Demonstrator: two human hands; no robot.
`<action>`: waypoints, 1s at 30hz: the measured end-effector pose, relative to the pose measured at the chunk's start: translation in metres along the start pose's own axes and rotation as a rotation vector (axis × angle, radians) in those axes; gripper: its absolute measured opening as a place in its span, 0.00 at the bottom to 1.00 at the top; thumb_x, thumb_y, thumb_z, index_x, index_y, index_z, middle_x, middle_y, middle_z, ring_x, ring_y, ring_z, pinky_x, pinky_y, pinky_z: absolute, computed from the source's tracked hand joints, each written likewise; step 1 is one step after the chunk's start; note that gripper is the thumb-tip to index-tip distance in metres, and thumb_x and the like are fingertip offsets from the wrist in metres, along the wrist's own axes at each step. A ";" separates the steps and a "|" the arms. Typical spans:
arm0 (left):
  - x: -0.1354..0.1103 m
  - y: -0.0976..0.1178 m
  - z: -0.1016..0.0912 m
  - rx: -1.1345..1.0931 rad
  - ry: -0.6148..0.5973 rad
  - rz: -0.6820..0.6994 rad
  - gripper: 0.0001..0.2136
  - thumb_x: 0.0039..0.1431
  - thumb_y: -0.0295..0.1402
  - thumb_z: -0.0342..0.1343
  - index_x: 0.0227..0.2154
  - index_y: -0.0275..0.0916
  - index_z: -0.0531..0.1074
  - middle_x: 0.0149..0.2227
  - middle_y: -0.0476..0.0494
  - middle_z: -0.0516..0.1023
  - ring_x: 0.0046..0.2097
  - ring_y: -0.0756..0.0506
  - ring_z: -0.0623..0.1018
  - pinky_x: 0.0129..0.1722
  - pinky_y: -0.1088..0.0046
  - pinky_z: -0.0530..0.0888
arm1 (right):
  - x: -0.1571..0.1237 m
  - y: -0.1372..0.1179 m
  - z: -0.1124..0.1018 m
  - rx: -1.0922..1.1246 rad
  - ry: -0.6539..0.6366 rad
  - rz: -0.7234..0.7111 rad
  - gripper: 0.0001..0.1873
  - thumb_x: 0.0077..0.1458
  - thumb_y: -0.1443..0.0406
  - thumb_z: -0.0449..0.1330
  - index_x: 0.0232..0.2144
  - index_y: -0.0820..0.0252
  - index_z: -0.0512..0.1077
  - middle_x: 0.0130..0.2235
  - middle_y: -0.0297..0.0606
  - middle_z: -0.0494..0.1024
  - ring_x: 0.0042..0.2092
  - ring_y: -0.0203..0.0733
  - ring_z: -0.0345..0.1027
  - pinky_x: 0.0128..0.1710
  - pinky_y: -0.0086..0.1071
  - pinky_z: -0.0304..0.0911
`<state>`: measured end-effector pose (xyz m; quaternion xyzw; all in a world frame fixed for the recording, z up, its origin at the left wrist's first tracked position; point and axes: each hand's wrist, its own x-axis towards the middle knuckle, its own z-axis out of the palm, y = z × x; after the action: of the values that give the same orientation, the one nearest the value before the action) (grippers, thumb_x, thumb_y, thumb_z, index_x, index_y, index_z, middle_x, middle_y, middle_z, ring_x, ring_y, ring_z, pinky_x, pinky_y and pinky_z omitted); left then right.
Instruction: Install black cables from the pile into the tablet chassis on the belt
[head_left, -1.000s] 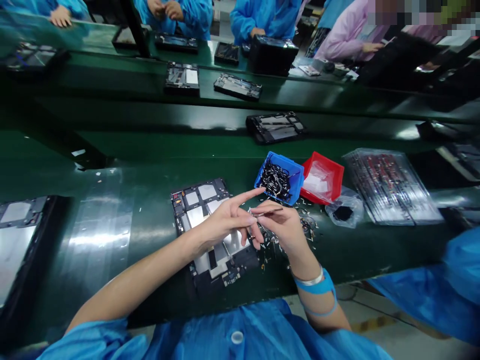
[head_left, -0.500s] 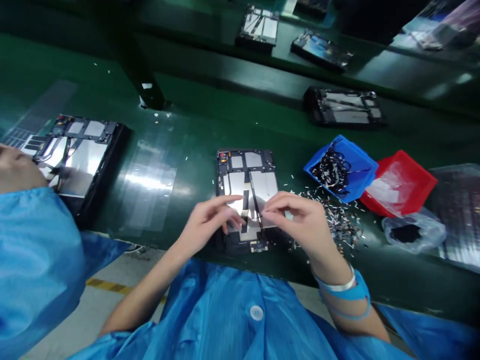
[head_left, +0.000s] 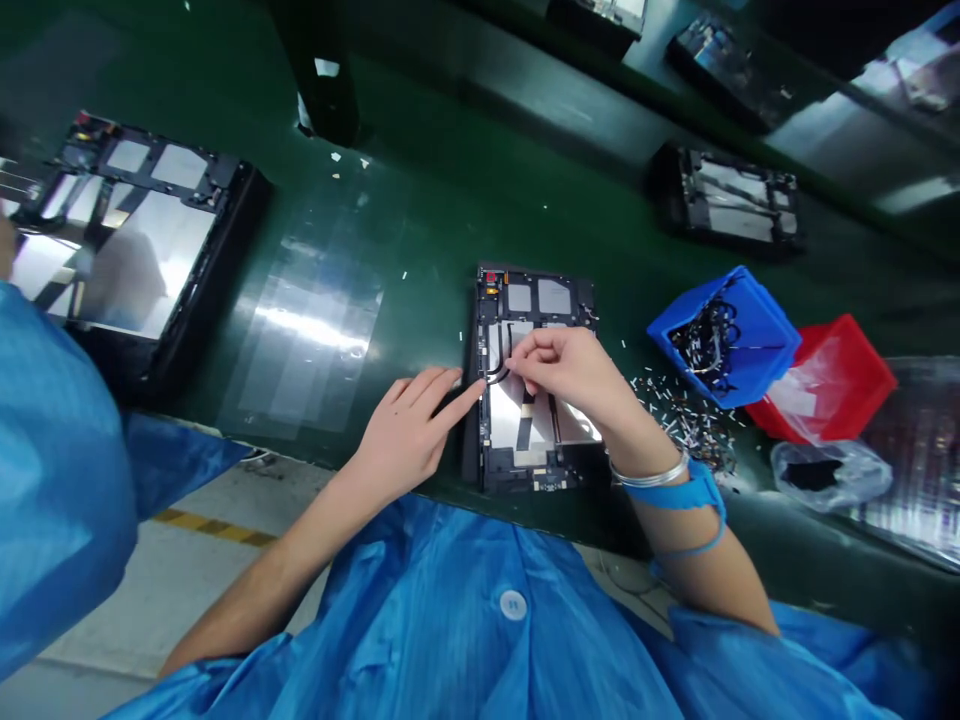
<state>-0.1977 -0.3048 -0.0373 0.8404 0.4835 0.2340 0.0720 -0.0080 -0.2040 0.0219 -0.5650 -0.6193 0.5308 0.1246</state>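
In front of me lies an opened tablet-like device (head_left: 540, 458), black-framed with silver panels and dark flat cables. My left hand (head_left: 409, 430) is at its left edge, fingers stretched out, one fingertip touching the frame near the end of a thin black cable (head_left: 500, 374). Over the upper middle of the device, my right hand (head_left: 566, 368) has thumb and index finger pinched on that cable, which bends up from the left side. A blue wrist strap (head_left: 679, 490) is around my right wrist.
Right of the device stand a blue bin (head_left: 761, 345) holding black cables and a red bin (head_left: 847, 385). Small scraps (head_left: 697, 430) lie before them, with a clear plastic bag (head_left: 832, 478) beyond. Similar devices sit at the left (head_left: 150, 240) and back right (head_left: 739, 200). A co-worker's blue sleeve (head_left: 60, 480) is at left.
My right hand has moved from the lower right of the device up and left to the black cable. My left hand has drawn back from the panels to the left edge. The view has shifted.
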 end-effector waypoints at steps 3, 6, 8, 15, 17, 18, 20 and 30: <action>-0.001 0.000 0.001 0.020 -0.001 0.020 0.23 0.60 0.21 0.44 0.58 0.37 0.63 0.53 0.33 0.72 0.54 0.38 0.71 0.44 0.63 0.70 | -0.001 0.001 0.003 -0.042 0.036 0.028 0.06 0.46 0.65 0.60 0.21 0.61 0.70 0.15 0.29 0.69 0.19 0.30 0.62 0.24 0.28 0.57; -0.001 0.000 0.001 0.034 0.001 0.019 0.22 0.60 0.20 0.45 0.57 0.37 0.63 0.53 0.33 0.72 0.54 0.39 0.71 0.44 0.64 0.69 | -0.001 0.002 0.006 -0.086 0.063 0.057 0.05 0.46 0.66 0.59 0.21 0.61 0.70 0.16 0.30 0.71 0.20 0.32 0.63 0.25 0.29 0.58; -0.001 0.000 0.001 0.041 0.007 0.019 0.22 0.59 0.20 0.45 0.57 0.36 0.64 0.53 0.33 0.72 0.54 0.39 0.71 0.44 0.64 0.70 | -0.001 0.003 0.007 -0.127 0.077 0.061 0.05 0.46 0.66 0.59 0.22 0.60 0.70 0.17 0.31 0.71 0.21 0.32 0.64 0.25 0.30 0.59; 0.004 0.003 0.002 0.012 0.013 0.002 0.20 0.60 0.21 0.45 0.56 0.32 0.64 0.51 0.32 0.74 0.53 0.38 0.72 0.43 0.63 0.70 | 0.003 0.000 0.004 -0.258 0.053 0.032 0.05 0.46 0.66 0.59 0.21 0.60 0.71 0.17 0.30 0.70 0.22 0.32 0.63 0.26 0.30 0.57; 0.005 0.004 0.001 0.013 0.023 0.004 0.20 0.60 0.21 0.45 0.55 0.32 0.65 0.50 0.32 0.74 0.52 0.38 0.72 0.43 0.63 0.70 | 0.005 -0.001 0.003 -0.276 0.045 0.034 0.05 0.46 0.67 0.59 0.21 0.60 0.71 0.17 0.30 0.70 0.22 0.32 0.62 0.26 0.30 0.56; 0.006 0.004 0.001 0.017 0.029 0.008 0.19 0.60 0.21 0.45 0.55 0.31 0.66 0.50 0.32 0.75 0.52 0.38 0.73 0.43 0.63 0.70 | 0.005 -0.002 0.003 -0.285 0.041 0.033 0.05 0.46 0.67 0.59 0.21 0.60 0.71 0.17 0.30 0.70 0.22 0.32 0.62 0.26 0.29 0.56; 0.006 0.004 0.001 0.031 0.035 0.015 0.19 0.60 0.21 0.46 0.54 0.32 0.66 0.50 0.32 0.75 0.51 0.38 0.73 0.42 0.63 0.70 | 0.006 -0.002 0.002 -0.294 0.028 0.023 0.05 0.46 0.67 0.59 0.21 0.60 0.71 0.17 0.30 0.70 0.22 0.32 0.62 0.26 0.29 0.55; 0.006 0.003 0.003 0.034 0.047 0.011 0.20 0.60 0.22 0.45 0.55 0.35 0.66 0.51 0.32 0.74 0.52 0.39 0.73 0.42 0.63 0.70 | 0.010 -0.004 0.001 -0.337 -0.003 -0.012 0.06 0.48 0.66 0.60 0.22 0.61 0.73 0.19 0.31 0.72 0.23 0.32 0.61 0.26 0.29 0.54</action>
<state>-0.1910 -0.3008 -0.0364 0.8385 0.4842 0.2459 0.0448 -0.0143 -0.1957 0.0202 -0.5732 -0.7033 0.4194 0.0303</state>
